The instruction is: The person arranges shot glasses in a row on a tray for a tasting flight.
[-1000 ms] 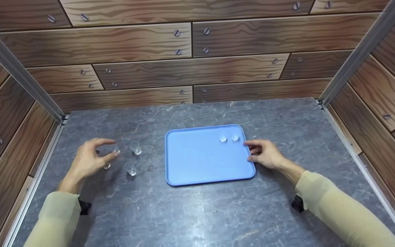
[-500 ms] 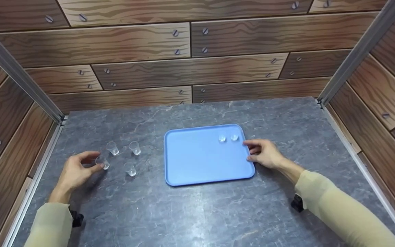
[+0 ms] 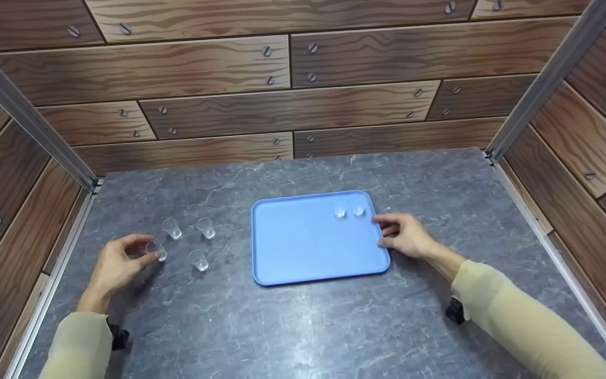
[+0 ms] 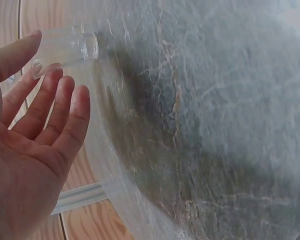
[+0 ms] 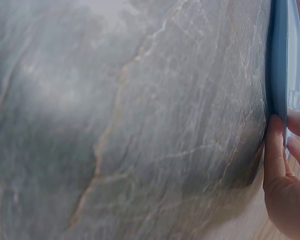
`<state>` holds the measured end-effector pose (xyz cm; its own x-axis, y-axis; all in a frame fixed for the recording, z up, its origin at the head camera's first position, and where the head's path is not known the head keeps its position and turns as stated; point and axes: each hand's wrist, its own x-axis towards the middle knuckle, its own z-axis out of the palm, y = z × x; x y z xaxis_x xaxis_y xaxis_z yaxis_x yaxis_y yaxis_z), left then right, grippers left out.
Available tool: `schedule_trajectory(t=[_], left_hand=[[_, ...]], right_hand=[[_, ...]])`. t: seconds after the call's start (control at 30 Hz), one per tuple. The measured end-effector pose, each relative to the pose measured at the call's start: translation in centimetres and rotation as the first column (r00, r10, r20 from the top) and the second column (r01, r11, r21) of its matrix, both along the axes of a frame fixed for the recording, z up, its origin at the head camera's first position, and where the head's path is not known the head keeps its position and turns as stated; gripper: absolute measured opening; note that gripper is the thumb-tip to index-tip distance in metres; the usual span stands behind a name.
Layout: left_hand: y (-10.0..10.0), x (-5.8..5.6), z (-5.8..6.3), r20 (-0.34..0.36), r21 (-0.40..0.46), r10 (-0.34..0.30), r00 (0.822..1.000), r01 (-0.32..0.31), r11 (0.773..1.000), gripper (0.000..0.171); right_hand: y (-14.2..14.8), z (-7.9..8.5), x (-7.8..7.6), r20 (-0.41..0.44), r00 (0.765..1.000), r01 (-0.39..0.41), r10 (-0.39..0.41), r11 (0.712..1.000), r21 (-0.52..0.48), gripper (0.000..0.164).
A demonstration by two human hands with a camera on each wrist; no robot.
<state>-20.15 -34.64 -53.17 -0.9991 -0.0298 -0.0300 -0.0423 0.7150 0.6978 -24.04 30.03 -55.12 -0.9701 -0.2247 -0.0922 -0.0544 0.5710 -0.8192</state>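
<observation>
Though apart, hands (image 3: 116, 264) (image 3: 408, 236) fast on cup (image 4: 70, 50) and tray (image 3: 308, 245), marbled table (image 3: 240, 326) below (woodgrain walls (image 3: 361, 58) around).

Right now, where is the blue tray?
In the head view, the blue tray lies near the middle of the grey tabletop, with four clear cups to its left and the right hand at its right edge.

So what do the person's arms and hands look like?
The left hand and right hand are bare, with no gloves. The left sleeve and right sleeve are plain pale yellow and reach near the wrists. A small black gadget pokes out beside each cuff: left gadget, right gadget. I can't make out any writing on them.
</observation>
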Motion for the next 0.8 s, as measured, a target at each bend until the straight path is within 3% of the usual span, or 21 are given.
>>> schedule_trajectory(t=[0.4, 0.8], left_hand=[[0.1, -0.2, 0.2, 0.022, -0.004, 0.005, 1.000, -0.005, 1.000, 0.047], [1.4, -0.9, 2.6, -0.063, 0.051, 0.025, 0.998, -0.022, 0.998, 0.043]], right_hand=[[0.1, 0.0, -0.1, -0.008, 1.000, -0.009, 0.009, 1.000, 0.005, 0.060], [0.2, -0.3, -0.2, -0.004, 1.000, -0.004, 0.004, 1.000, 0.010, 0.060]])
